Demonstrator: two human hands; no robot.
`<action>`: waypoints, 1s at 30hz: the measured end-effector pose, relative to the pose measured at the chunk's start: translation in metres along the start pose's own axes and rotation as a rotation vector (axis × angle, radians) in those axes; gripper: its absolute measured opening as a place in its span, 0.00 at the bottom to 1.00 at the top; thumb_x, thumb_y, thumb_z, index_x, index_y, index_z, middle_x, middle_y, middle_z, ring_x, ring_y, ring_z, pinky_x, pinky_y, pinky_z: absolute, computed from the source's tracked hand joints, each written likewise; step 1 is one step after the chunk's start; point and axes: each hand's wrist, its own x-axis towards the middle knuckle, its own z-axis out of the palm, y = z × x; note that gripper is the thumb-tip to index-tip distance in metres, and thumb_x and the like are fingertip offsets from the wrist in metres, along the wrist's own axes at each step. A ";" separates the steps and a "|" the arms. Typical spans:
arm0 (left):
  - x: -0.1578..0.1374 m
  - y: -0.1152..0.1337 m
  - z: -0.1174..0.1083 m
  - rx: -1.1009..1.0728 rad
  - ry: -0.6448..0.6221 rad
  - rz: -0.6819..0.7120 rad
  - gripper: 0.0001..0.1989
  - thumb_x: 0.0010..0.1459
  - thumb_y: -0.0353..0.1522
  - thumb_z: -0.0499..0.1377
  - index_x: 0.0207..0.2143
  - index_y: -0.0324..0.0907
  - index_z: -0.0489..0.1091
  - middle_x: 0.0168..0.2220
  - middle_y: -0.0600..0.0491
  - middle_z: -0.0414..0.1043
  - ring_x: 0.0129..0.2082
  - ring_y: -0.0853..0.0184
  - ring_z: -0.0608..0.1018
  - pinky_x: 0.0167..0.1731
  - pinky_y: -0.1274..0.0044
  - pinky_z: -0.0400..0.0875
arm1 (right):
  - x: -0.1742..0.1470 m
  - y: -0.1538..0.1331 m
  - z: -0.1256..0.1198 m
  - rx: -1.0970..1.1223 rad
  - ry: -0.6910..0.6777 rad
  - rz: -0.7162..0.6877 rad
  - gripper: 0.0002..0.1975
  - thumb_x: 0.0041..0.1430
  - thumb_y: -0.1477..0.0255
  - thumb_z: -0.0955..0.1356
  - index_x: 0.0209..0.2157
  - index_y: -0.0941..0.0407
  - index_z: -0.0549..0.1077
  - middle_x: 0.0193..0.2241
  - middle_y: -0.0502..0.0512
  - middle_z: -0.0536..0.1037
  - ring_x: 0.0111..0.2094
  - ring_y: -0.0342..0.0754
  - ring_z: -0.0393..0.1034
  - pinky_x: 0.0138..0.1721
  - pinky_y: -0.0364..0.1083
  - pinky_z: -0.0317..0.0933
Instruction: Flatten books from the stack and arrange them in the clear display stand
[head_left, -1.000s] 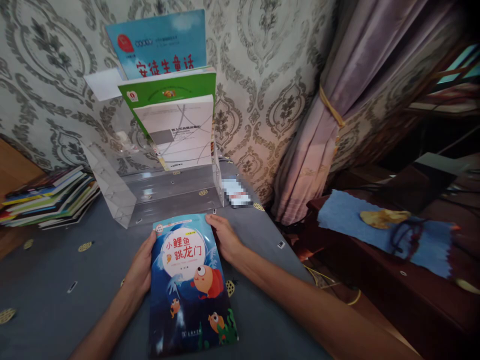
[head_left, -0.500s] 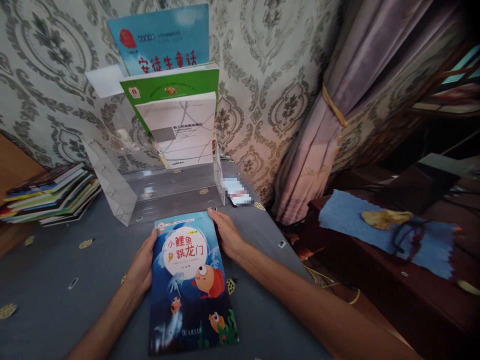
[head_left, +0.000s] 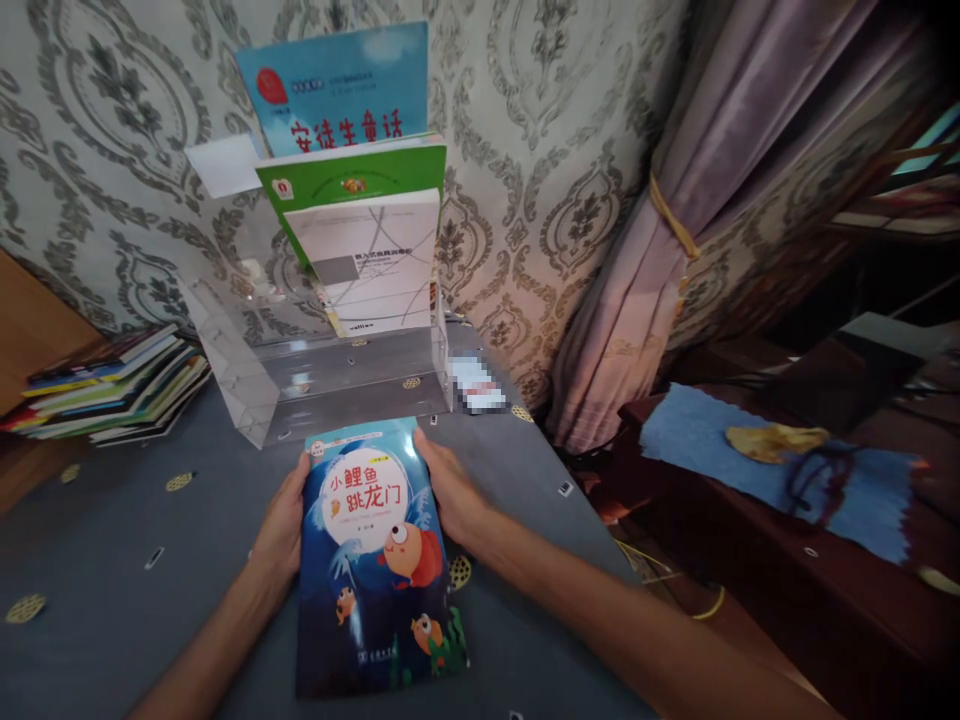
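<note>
Left of the clear rack (head_left: 244,385), on the table (head_left: 97,640): stack of books (head_left: 120,390), lying flat, edges uneven. In front of the rack, my left hand (head_left: 281,525) grips the left edge of the fish-cover book (head_left: 375,590), held face up, top end toward the rack. Upright at the rack's rear: white booklet (head_left: 367,260) foremost, green book (head_left: 397,172), blue book (head_left: 337,90) behind. My right hand (head_left: 454,490), also in front of the rack, grasps the fish-cover book's upper right edge. Just right of the rack: pale slab (head_left: 478,387), blurred over. Well right of it: tied curtain (head_left: 622,310), blue cloth (head_left: 675,430)
</note>
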 end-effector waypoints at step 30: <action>-0.029 0.048 0.014 -0.231 0.122 0.497 0.27 0.71 0.47 0.42 0.60 0.46 0.70 0.44 0.50 0.83 0.50 0.57 0.82 0.54 0.65 0.76 | -0.040 0.004 -0.001 -0.816 -0.056 -0.566 0.25 0.68 0.49 0.56 0.44 0.51 0.74 0.36 0.57 0.77 0.42 0.56 0.70 0.45 0.53 0.66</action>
